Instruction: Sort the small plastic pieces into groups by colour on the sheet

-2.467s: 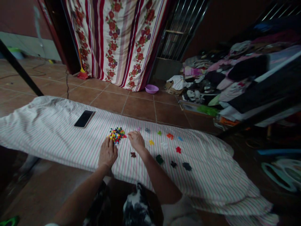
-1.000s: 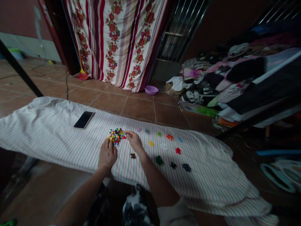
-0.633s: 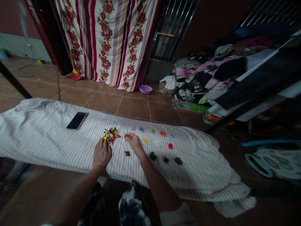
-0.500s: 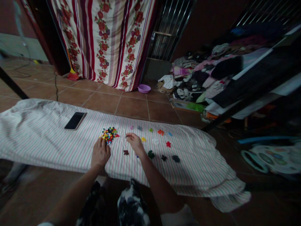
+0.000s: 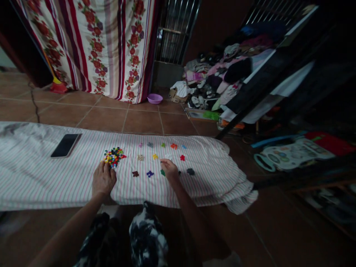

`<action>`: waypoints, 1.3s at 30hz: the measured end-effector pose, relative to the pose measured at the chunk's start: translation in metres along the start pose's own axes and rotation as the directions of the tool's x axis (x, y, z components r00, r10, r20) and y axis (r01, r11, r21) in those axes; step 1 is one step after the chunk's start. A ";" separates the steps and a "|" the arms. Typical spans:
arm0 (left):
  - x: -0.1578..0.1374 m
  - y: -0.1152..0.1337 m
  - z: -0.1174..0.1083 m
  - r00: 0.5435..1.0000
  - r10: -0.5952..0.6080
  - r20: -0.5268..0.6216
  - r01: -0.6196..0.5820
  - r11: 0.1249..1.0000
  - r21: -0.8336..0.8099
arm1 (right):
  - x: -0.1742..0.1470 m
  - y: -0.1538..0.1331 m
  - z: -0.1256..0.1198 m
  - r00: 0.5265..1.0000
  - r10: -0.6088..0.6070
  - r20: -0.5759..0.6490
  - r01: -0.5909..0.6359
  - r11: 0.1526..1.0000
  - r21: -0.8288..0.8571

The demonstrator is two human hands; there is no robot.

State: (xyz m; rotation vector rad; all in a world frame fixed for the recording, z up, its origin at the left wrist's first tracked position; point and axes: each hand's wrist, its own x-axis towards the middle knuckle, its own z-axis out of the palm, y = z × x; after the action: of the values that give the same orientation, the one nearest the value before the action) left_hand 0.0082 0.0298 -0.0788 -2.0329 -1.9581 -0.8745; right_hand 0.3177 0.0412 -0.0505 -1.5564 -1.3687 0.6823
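Note:
My left hand lies palm down at the near edge of a heap of small mixed-colour plastic pieces, its fingers stretched out and touching them. To the right, my right hand hovers over small groups sorted by colour, fingertips pinched together. Whatever is in that pinch is too small to make out. Close to those fingertips are a yellow group, a white group and a partly covered green group. Tan pieces, purple pieces and red pieces lie around them.
A striped cloth covers the long, low surface. On its left lies a phone. Beyond are a purple basin, a floral curtain and a heap of clothes. A dark slanted bar stands at right.
My right hand has moved right across the groups, uncovering the tan and purple pieces. My left hand stays at the mixed heap. The view has turned to the right.

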 end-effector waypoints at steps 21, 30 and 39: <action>-0.001 0.000 -0.001 1.000 -0.011 0.025 0.010 0.999 0.037 | -0.006 0.097 -0.117 0.939 -0.109 -0.325 -0.049 0.897 -0.440; -0.002 -0.003 0.003 1.000 0.002 0.027 -0.003 1.000 0.022 | -0.015 0.090 -0.112 0.911 -0.095 -0.402 -0.090 0.905 -0.416; -0.003 -0.002 0.006 1.000 -0.004 -0.019 0.005 1.000 0.030 | -0.012 0.094 -0.109 0.877 -0.159 -0.453 -0.085 0.878 -0.472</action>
State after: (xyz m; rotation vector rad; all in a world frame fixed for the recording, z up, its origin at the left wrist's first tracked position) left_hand 0.0083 0.0307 -0.0859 -1.9977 -1.9546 -0.8570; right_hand 0.4511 0.0043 -0.0910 -1.9162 -1.2243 -0.1067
